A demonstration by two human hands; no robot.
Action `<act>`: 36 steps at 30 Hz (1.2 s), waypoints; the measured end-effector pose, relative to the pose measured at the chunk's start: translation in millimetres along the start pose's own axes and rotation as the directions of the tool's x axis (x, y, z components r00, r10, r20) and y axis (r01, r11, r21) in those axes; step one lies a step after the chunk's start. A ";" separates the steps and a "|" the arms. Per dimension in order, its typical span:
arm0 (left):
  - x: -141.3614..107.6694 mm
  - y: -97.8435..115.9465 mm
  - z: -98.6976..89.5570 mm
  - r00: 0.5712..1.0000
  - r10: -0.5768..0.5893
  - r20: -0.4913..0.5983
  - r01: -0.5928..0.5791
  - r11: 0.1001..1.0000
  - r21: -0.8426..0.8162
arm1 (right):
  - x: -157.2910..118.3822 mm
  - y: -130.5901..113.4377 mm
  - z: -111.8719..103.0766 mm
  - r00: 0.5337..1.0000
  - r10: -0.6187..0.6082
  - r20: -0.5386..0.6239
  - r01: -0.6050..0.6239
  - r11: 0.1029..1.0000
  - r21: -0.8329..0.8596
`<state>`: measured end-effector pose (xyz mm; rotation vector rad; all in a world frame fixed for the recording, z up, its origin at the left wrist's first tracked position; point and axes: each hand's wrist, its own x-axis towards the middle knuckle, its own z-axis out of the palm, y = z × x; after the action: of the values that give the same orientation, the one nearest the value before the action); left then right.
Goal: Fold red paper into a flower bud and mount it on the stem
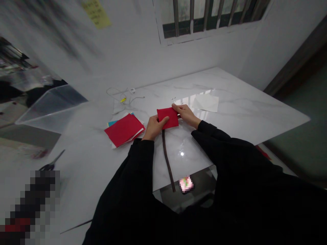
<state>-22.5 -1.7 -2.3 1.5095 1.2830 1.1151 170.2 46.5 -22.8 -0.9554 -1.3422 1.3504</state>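
A small folded piece of red paper [168,117] is held up above the white tabletop between both hands. My left hand [153,127] grips its lower left side, thumb on the front. At the upper right corner my right hand [187,114] pinches it; the fingers behind the paper are hidden. A dark brown strip [166,156] runs from just under the paper down past the table's near edge; I cannot tell what it is. Left of my hands lies a stack of red sheets [124,130], with blue, yellow and white edges showing beneath.
Thin white cable [116,98] with a yellow piece lies behind the stack. A white sheet [208,102] rests at the back right of the marble-patterned table [265,115]. Scissors [52,164] lie far left, near a clear plastic sheet [51,105]. A barred window [204,20] is above.
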 end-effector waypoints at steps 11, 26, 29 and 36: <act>6.6 -8.5 -3.6 0.978 -0.005 -0.209 -0.036 0.981 -0.191 | 14.6 -0.4 -33.3 0.851 -0.189 -0.491 0.146 0.981 -0.126; 14.8 -27.8 2.3 0.954 -0.088 -0.285 -0.019 0.935 -0.353 | 17.7 21.0 -47.0 0.892 -0.271 -0.362 -0.013 0.786 -0.618; 14.3 -27.1 3.7 0.951 -0.096 -0.293 -0.007 0.943 -0.332 | 26.4 24.8 -51.8 0.921 -0.252 -0.296 -0.047 0.684 -0.728; 11.6 -24.0 4.0 0.953 -0.078 -0.293 -0.002 0.965 -0.264 | 55.8 22.8 -52.9 0.900 -0.260 -0.349 -0.102 0.654 -0.750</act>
<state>-23.5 12.5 -25.2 1.1443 1.2986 1.4694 206.7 114.7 -44.4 -1.6191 -1.5799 0.3884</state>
